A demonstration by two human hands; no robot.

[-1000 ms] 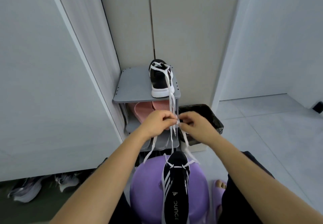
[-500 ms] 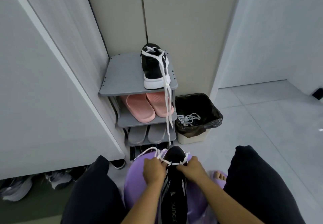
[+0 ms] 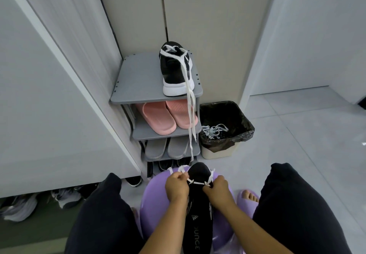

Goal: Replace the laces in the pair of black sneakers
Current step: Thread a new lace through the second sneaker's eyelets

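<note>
Both hands have dropped from in front of the shoe rack [image 3: 138, 79] to the toe end of the black sneaker [image 3: 199, 214] lying on the purple stool [image 3: 154, 204] between the person's knees. The left hand [image 3: 176, 186] and right hand [image 3: 216, 189] are curled, each pinching the white lace [image 3: 196, 183] stretched across the shoe, though the eyelets are hard to make out. The second sneaker [image 3: 174, 71] stands on the rack's top shelf, its own lace hanging past the pink slippers [image 3: 164, 117], beside the bin [image 3: 243, 127] holding loose laces [image 3: 214, 130].
</note>
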